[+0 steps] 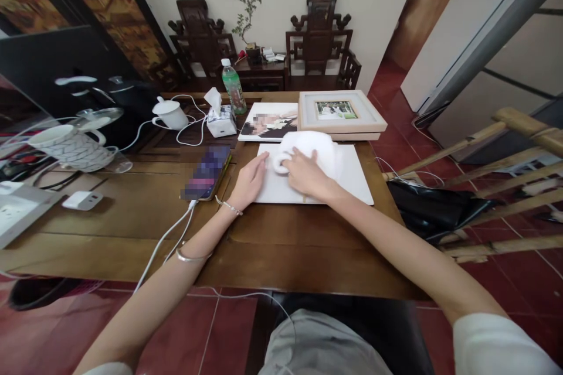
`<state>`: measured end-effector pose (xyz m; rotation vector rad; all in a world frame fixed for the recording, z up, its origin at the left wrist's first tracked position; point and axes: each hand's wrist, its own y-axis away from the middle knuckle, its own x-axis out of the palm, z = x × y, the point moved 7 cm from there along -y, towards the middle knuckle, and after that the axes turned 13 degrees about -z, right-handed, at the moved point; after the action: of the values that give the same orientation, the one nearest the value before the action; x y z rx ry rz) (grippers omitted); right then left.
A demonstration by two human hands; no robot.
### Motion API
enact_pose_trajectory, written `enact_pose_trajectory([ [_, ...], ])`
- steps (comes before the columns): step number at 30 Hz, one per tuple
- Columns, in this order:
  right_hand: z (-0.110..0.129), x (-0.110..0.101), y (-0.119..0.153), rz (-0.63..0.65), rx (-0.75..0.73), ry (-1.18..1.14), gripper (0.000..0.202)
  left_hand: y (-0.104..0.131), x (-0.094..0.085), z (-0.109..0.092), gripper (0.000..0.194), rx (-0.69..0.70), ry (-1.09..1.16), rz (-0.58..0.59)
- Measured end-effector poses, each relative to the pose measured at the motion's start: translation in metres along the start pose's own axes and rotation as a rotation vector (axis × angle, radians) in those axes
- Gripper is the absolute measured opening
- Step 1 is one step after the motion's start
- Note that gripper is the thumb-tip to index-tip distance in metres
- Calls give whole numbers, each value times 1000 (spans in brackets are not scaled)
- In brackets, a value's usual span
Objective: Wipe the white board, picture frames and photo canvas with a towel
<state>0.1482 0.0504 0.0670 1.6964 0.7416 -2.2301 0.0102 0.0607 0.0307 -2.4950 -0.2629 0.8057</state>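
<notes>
A flat white panel (358,179) lies on the table close to its front edge. On top of it rests a roll of soft-looking thin white sheet (323,149), its coiled end facing left and a loose part spreading rightward. My right hand (305,174) is on the near side of this roll, fingers bent against the coiled end; the palm hides some of it. At the panel's left edge is my left hand (250,179), its fingers stretched out and holding nothing. A phone (206,173) on a charging cable lies left of that hand.
Behind the panel are a photo print (268,121) and stacked picture frames (343,114). A tissue box (221,122), green-labelled bottle (233,88), lidded cup (170,113), patterned mug (73,147) and charger (82,200) stand leftward among cables. A bamboo chair (505,129) is at right.
</notes>
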Motion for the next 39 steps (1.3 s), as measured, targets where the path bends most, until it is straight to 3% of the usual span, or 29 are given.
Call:
enact_pose_trajectory([
  [3,33,8,9,55,-258,-65,45,-4,-12,7,53,-99,86,-143],
  [6,37,-3,40,143,-394,-209,44,-5,-15,9,51,-110,80,-184],
  [9,5,-24,71,145,-297,-267,46,-1,-9,9,46,-73,-37,-126],
  [13,-62,-44,102,30,3,-150,47,2,-7,12,47,-96,-122,-108],
  [16,-91,-44,115,-30,116,-107,42,1,-10,26,46,-298,37,-131],
  [20,-98,-35,120,-75,125,-138,38,0,-12,36,50,-598,417,-165],
  [24,-93,-36,122,-148,83,-106,28,-2,-15,24,53,-736,730,-233],
  [28,-63,-46,120,-305,-67,-67,22,-7,-27,3,52,-644,928,-306],
  [34,1,-43,114,-490,-309,-40,21,-5,-44,-10,49,-467,968,-415],
  [39,-3,-42,117,-557,-322,-3,32,-2,-40,-10,49,-478,913,-360],
])
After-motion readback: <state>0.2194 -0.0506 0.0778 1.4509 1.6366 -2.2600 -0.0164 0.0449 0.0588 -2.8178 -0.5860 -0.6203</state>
